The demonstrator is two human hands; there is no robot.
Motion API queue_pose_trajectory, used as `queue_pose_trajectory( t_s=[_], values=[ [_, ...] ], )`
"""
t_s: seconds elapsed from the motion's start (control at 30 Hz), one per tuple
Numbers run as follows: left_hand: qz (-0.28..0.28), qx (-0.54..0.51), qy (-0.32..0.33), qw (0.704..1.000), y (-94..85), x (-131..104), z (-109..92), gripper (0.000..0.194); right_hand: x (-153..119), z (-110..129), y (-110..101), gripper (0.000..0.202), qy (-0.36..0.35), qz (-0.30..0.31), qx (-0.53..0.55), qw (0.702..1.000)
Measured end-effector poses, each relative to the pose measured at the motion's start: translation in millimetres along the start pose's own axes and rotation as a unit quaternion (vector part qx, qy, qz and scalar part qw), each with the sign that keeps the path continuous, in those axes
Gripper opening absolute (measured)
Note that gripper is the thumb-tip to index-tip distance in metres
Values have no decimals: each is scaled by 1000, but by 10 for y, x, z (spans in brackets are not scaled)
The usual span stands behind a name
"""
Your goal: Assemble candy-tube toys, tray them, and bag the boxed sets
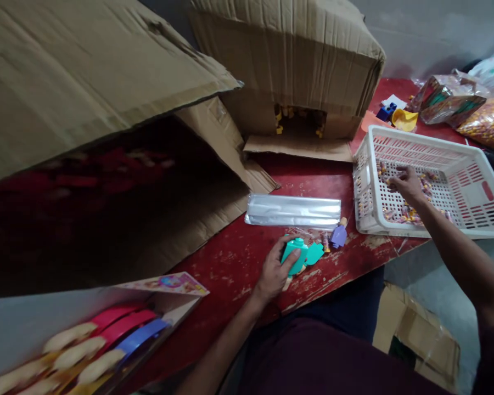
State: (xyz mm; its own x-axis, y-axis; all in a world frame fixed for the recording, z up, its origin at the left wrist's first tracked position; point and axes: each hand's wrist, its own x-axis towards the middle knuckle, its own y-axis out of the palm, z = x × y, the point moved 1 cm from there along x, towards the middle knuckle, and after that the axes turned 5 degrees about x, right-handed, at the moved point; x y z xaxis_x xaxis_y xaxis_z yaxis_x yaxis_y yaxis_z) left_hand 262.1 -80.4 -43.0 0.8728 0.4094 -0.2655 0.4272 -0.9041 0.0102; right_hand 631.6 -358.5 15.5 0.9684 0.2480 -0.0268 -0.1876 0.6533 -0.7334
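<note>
Gripping a smooth, bottle-shaped turquoise plastic block [291, 251] between left fingers [293, 260] over the scuffed red bench [230, 269]. Reaching bent right fingers [397, 182] into the slotted white crate [428, 141], far right, near small shiny pieces [407, 213]; cannot tell whether pinching any.

Teal plastic pc [302, 257], tilted, in L fingers [291, 262]
</note>
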Motion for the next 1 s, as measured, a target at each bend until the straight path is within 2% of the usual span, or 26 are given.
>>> queue_pose_trajectory(
  t_s=[0.03,0.1,0.23,0.3,0.37,0.47,0.57,0.63,0.77,0.9,1.0],
  values=[
    [15,-6,18,1000,69,0,-60,47,-232,147,-96,49,-16,-6,90,996],
    [41,0,68,997,215,-36,-190,43,-818,460,-236,45,-42,32,213,976],
    [111,44,140,983,495,-233,-437,40,-2072,942,-255,37,-77,151,193,966],
    [150,71,150,975,598,-367,-525,41,-2519,1027,-191,35,-89,204,184,957],
    [185,98,155,966,666,-497,-584,43,-2795,1023,-142,34,-102,227,190,950],
    [239,115,166,950,719,-650,-616,40,-2979,959,-157,33,-140,230,180,946],
    [307,114,160,931,752,-738,-587,36,-3062,932,-243,26,-202,249,127,939],
    [332,111,148,925,771,-772,-554,36,-3113,930,-289,24,-232,266,101,930],
    [335,128,155,920,798,-816,-524,35,-3234,889,-291,21,-265,263,91,923],
    [355,188,188,896,807,-862,-514,31,-3356,806,-247,21,-298,251,83,917],
    [344,243,219,880,807,-895,-461,34,-3411,753,-192,20,-262,251,85,928]
  ],
)
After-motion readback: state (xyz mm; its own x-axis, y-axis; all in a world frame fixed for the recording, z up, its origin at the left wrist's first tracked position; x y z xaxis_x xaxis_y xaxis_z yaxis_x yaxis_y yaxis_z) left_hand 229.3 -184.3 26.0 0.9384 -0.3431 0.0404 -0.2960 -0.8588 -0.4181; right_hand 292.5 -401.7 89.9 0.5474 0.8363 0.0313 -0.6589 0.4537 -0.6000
